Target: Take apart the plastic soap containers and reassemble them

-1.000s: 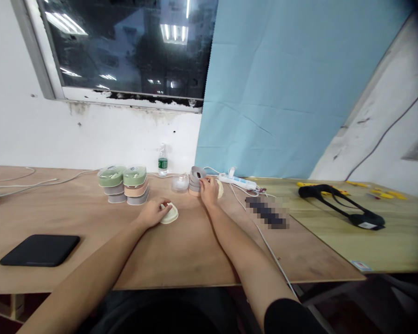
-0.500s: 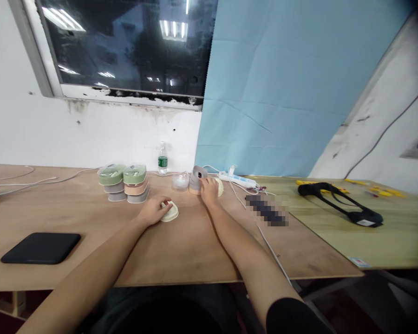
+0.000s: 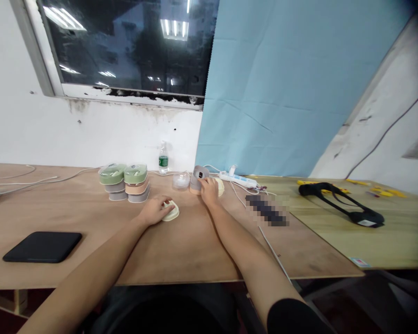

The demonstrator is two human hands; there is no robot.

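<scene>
My left hand (image 3: 156, 210) rests over the left side of a cream lid (image 3: 173, 214) that lies on the wooden table, its thumb and fingers apart. Further back, my right hand (image 3: 209, 189) has its fingertips closed at the right side of a grey round container (image 3: 198, 172), which has a peach-coloured lower part and a small dark spot. Part of that grip is hidden by the hand itself. Just right of the hand lies a second cream piece (image 3: 220, 186), partly covered. A clear round tub (image 3: 180, 181) stands left of the grey container.
Two stacks of lunch boxes with green lids (image 3: 112, 174) stand at the back left, near a water bottle (image 3: 163, 160). A power strip (image 3: 239, 179) with cables lies at the back. A black flat case (image 3: 42, 247) sits front left, a black headset strap (image 3: 339, 204) right.
Both hands keep almost the same places and the objects have not moved on the table. The whole view has shifted very slightly.
</scene>
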